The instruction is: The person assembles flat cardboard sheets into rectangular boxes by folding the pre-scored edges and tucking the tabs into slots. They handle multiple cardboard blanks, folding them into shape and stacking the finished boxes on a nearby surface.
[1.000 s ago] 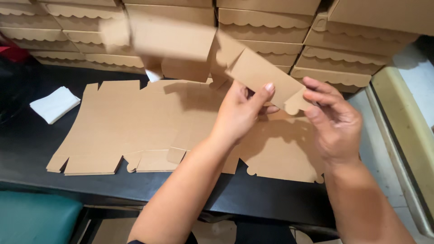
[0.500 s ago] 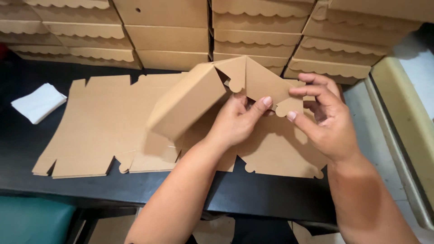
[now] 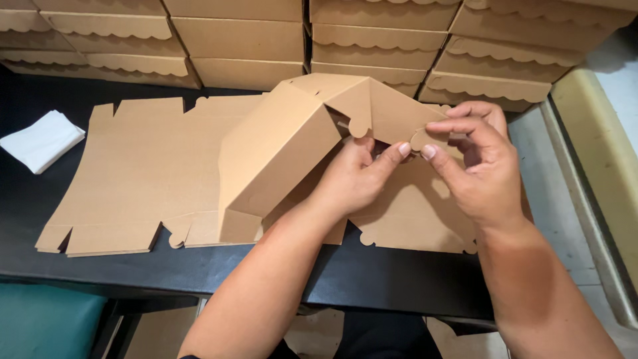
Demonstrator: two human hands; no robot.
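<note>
Half-folded cardboard box (image 3: 279,153) sits raised at centre of the black table (image 3: 399,279), right in front of both hands and on top of a stack of flat box blanks (image 3: 126,179). Left hand (image 3: 355,176) tucked up against the box's open right end, fingers curled on the card, thumb stretched out twd the rounded tab (image 3: 420,138). Right hand (image 3: 475,163) just beside it, thumb + forefinger pinched narrow on that same tab, other fingers fanned loose above. So both hands meet at the box's right corner, tab between them. Versus half a sec ago: box panel has swung lower and leans further left, side wall now standing more upright; hands have closed in, fingertips nearly touching at the tab. Behind, rows of finished scallop-edged boxes (image 3: 239,40) stacked along the back. White folded cloth (image 3: 41,139) lies far left on the table, well apart from the hands.
</note>
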